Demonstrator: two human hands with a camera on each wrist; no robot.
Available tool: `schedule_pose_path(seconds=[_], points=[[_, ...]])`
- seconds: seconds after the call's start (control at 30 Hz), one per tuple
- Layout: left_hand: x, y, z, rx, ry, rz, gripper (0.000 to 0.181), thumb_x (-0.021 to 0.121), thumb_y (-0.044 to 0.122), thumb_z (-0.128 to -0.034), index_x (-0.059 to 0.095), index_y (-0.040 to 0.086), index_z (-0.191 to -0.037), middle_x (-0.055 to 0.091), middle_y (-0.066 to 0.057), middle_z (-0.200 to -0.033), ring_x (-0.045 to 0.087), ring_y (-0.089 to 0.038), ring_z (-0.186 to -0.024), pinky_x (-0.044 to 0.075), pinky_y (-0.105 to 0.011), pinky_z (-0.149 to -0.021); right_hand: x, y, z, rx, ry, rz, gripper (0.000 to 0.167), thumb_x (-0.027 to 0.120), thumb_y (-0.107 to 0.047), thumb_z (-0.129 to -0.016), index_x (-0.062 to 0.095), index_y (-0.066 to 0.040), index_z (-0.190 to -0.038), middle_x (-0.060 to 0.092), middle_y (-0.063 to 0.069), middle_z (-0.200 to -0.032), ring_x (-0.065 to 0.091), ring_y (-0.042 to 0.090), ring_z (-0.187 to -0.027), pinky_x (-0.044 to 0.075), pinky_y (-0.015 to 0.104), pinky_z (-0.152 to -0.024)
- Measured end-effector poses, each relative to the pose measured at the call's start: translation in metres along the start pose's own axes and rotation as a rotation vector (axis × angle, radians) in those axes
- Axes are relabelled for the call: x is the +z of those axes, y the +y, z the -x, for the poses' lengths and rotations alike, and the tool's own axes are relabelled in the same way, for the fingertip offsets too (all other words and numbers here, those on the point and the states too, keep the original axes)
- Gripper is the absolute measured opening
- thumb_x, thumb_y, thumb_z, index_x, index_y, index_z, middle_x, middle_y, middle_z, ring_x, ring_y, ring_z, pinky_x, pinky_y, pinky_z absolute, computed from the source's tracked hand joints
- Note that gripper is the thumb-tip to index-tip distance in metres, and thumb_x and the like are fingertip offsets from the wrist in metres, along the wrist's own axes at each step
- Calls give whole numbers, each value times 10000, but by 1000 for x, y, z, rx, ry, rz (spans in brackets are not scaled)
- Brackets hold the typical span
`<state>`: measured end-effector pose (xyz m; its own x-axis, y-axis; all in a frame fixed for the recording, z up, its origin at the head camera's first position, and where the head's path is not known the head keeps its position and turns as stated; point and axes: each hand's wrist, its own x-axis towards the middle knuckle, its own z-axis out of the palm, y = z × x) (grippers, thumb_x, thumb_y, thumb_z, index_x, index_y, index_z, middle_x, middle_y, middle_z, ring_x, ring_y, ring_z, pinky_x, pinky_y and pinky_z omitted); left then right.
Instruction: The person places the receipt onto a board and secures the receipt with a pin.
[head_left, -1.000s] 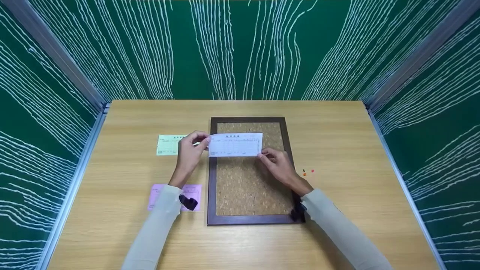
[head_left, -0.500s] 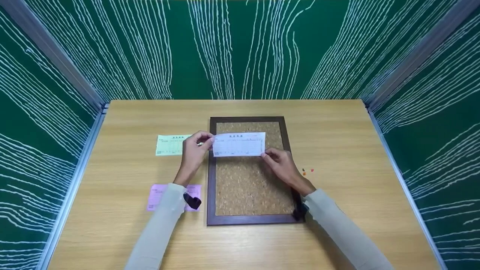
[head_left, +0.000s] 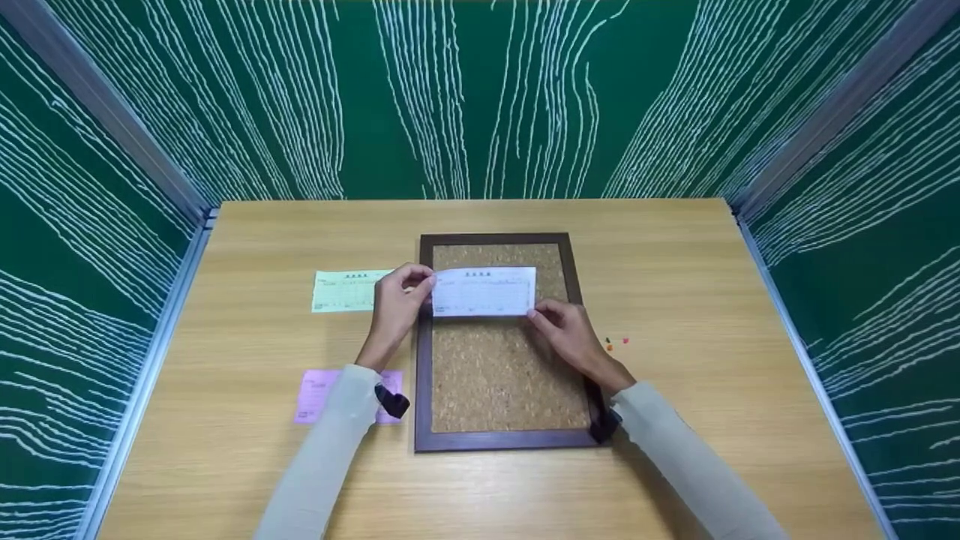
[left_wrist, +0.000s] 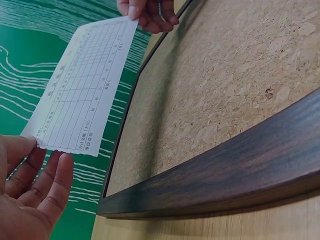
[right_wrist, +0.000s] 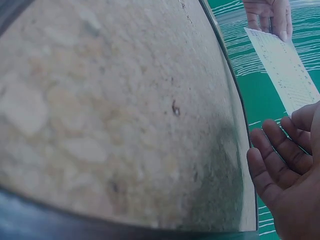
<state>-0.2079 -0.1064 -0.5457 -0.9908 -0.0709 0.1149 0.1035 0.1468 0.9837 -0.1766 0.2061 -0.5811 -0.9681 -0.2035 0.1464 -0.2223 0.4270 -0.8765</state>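
A white printed slip [head_left: 484, 292] is held above the upper part of a cork board [head_left: 510, 375] with a dark frame. My left hand [head_left: 397, 309] pinches the slip's left edge between thumb and finger. At its lower right corner my right hand [head_left: 568, 337] grips it the same way. In the left wrist view the slip [left_wrist: 85, 85] hangs clear of the cork [left_wrist: 225, 90], and its torn short edge is by my left hand [left_wrist: 35, 190]. The right wrist view has my right hand [right_wrist: 295, 170] at one end of the slip [right_wrist: 282, 65].
A green slip [head_left: 345, 291] lies left of the board, partly behind my left hand. Nearer the front lies a purple slip [head_left: 313, 394], partly under my left sleeve. Several small coloured pieces [head_left: 610, 347] lie right of the board on the wooden table [head_left: 690, 300].
Both hands have shifted a little to the right with the white slip, the left hand slightly more. More of the green slip shows than before.
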Motion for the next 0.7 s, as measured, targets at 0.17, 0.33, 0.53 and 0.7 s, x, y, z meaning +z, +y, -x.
schedule_pose_path(seconds=[0.17, 0.33, 0.53, 0.7], points=[[5, -3, -5, -15, -10, 26, 43, 737, -36, -1008, 766, -41, -1039, 756, -122, -970, 684, -139, -800, 619, -257, -661, -2, 2, 0, 3, -1, -10, 154, 688, -105, -1098, 797, -5, -1054, 778, 88, -957, 643, 208, -835, 502, 231, -706], [9, -8, -8, -30, -14, 12, 51, 726, -30, -1015, 758, -54, -1047, 742, -112, -948, 669, -133, -768, 615, -276, -658, -1, 7, 0, 29, -12, -44, 161, 686, -102, -1100, 791, 9, -1054, 791, 114, -975, 670, 243, -845, 519, 213, -702], [15, -12, -10, -56, -28, 4, 59, 716, -27, -1026, 751, -55, -1063, 732, -98, -943, 664, -147, -779, 621, -291, -676, -2, 11, -2, 80, -16, -85, 187, 690, -130, -1104, 791, 24, -1070, 795, 174, -1002, 704, 298, -861, 531, 190, -671], [19, -14, -14, -49, -38, -5, 67, 711, -29, -1028, 751, -70, -1063, 733, -111, -936, 661, -130, -773, 597, -240, -654, -5, 10, -2, 125, -9, -92, 196, 682, -160, -1112, 789, 0, -1073, 767, 176, -948, 647, 252, -750, 487, 213, -563]])
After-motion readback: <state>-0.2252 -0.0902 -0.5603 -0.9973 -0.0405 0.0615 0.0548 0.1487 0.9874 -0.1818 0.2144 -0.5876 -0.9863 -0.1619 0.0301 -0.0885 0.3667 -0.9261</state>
